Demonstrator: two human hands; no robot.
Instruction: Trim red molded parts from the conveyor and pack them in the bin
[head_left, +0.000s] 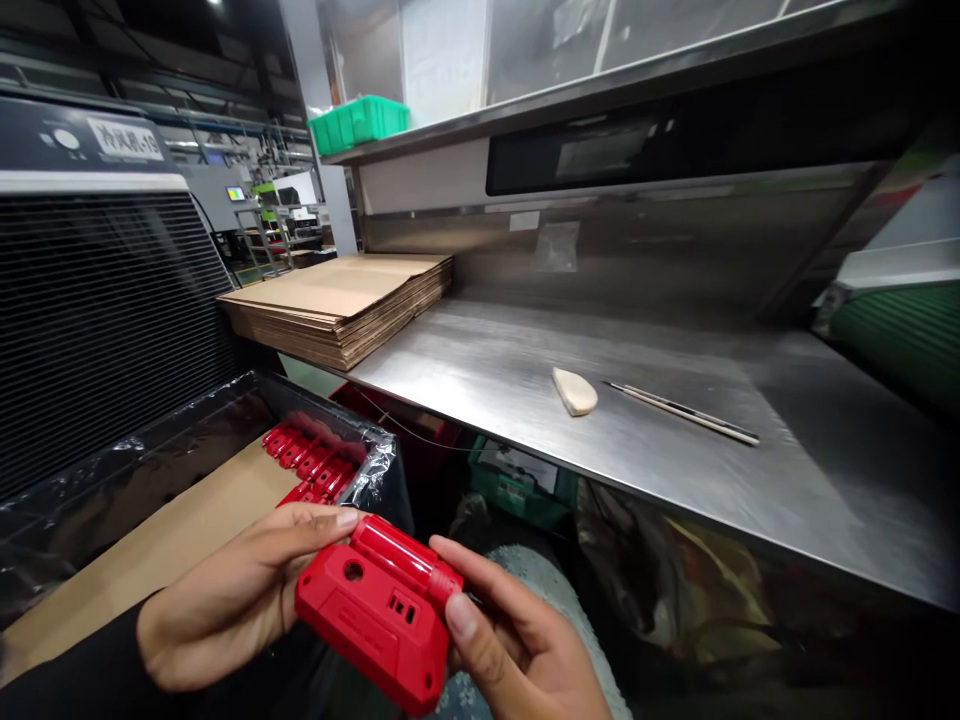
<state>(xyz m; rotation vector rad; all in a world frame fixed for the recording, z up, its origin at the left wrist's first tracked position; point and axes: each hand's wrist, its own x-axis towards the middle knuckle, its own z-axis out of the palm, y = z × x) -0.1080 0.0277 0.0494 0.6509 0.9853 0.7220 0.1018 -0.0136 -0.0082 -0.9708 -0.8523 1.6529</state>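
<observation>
A glossy and matte red plastic housing (367,632) is held between both hands, low in the head view. It has a rounded tube along its upper edge, a round hole and small slots. My left hand (240,580) grips its left end, thumb on the tube's end. My right hand (517,640) pinches the right end of the tube between thumb and fingers. Beyond my left hand, similar red plastic parts (311,460) lie in rows in a plastic-lined bin (382,470), beside a cardboard sheet (172,530).
A steel bench (480,370) carries a stack of cardboard sheets (337,300), a cream-coloured lump (575,391) and two thin pen-like tools (682,411). A green tray (360,123) sits on the shelf above. Another green bin (517,485) stands under the bench. A slatted machine (105,310) is at left.
</observation>
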